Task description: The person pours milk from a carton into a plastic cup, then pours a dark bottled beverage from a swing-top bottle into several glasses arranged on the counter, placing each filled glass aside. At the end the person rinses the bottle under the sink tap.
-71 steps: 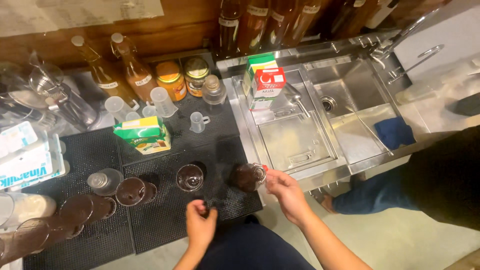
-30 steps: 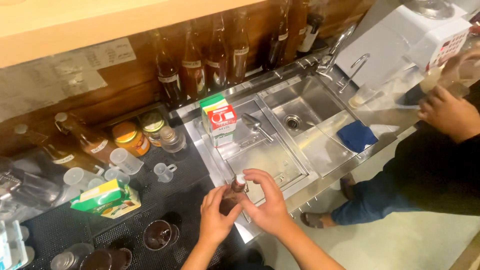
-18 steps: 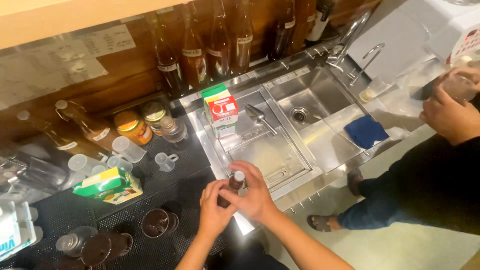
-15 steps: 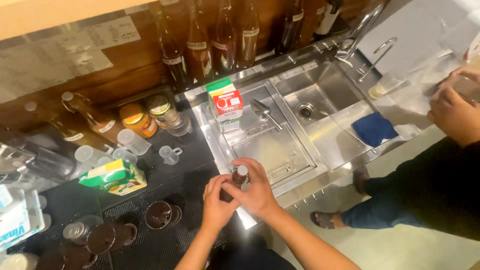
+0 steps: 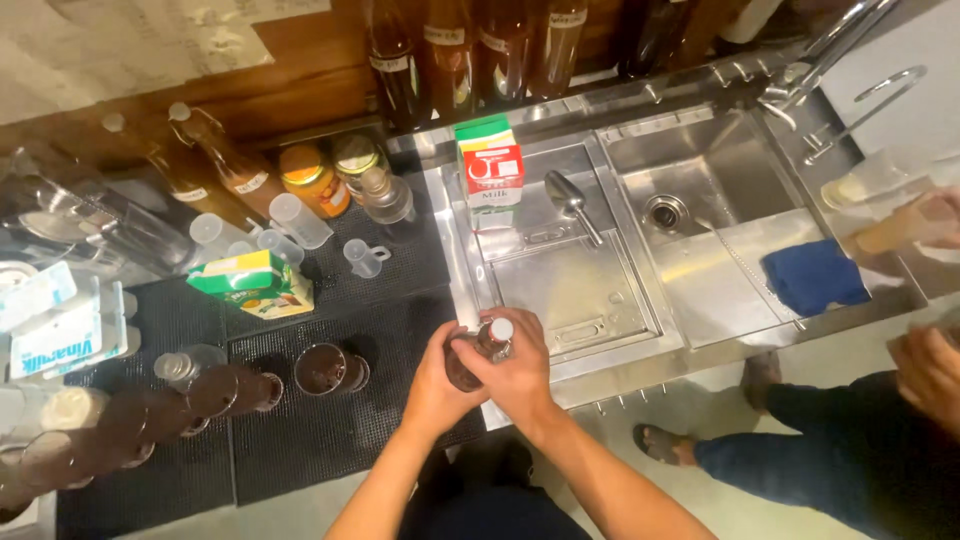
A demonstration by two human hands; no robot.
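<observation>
Both my hands are wrapped around a small dark bottle with a white cap point(image 5: 489, 340), held over the edge between the black rubber mat point(image 5: 300, 440) and the steel sink unit point(image 5: 640, 300). My left hand point(image 5: 436, 385) grips the bottle's body from below. My right hand point(image 5: 517, 370) covers its upper part, fingers by the cap. A row of small dark filled bottles point(image 5: 180, 400) lies on the mat to the left, the nearest one point(image 5: 330, 368) a little way from my left hand.
A red, white and green carton point(image 5: 488, 168) and a metal scoop point(image 5: 570, 198) sit in the left basin. A blue cloth point(image 5: 812, 276) lies by the drain. Jars, syrup bottles point(image 5: 215, 160) and plastic cups point(image 5: 290, 222) stand at the back. Another person's hands point(image 5: 930, 365) work at the right.
My hands picked a small bottle off the mat and brought it together near the sink edge. The view shifted left and down; the grip has barely altered in the last half second.
</observation>
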